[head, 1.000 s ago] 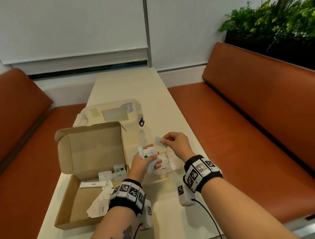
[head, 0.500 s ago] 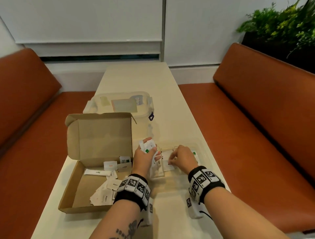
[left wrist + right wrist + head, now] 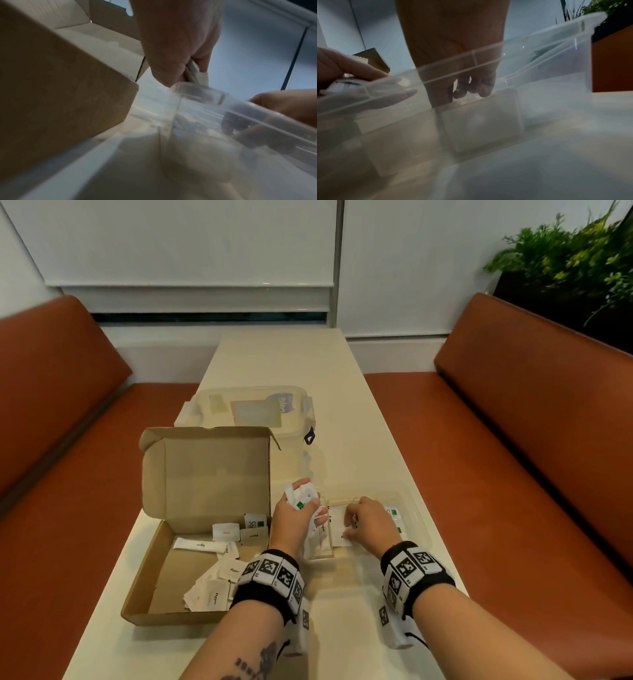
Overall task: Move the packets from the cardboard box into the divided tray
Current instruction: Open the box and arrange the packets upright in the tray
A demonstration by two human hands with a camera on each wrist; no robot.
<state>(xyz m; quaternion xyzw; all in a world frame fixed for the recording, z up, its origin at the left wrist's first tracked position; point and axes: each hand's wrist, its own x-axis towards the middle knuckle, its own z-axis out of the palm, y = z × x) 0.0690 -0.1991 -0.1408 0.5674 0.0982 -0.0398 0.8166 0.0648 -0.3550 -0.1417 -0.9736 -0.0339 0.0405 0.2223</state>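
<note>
The open cardboard box (image 3: 205, 474) stands on the left of the table with several white packets (image 3: 212, 590) loose on its floor. Right of it is the clear divided tray (image 3: 418, 520), with packets lying in its compartments. My left hand (image 3: 306, 501) hovers over the tray's left end and grips a small bunch of white packets (image 3: 297, 497), whose edges show in the left wrist view (image 3: 193, 71). My right hand (image 3: 349, 527) reaches down into the middle compartment, thumb and curled fingertips (image 3: 471, 90) pinching the edge of a white packet (image 3: 337, 523) on the tray floor.
A clear lidded container (image 3: 253, 409) stands behind the box's raised flap. Orange benches (image 3: 513, 474) run along both long sides of the narrow table (image 3: 284, 361). A planter (image 3: 565, 268) sits behind the right bench.
My right hand has carried its packet from above the tray down into the middle compartment. The left hand kept its bunch and stayed over the tray's left end. The head view shifted.
</note>
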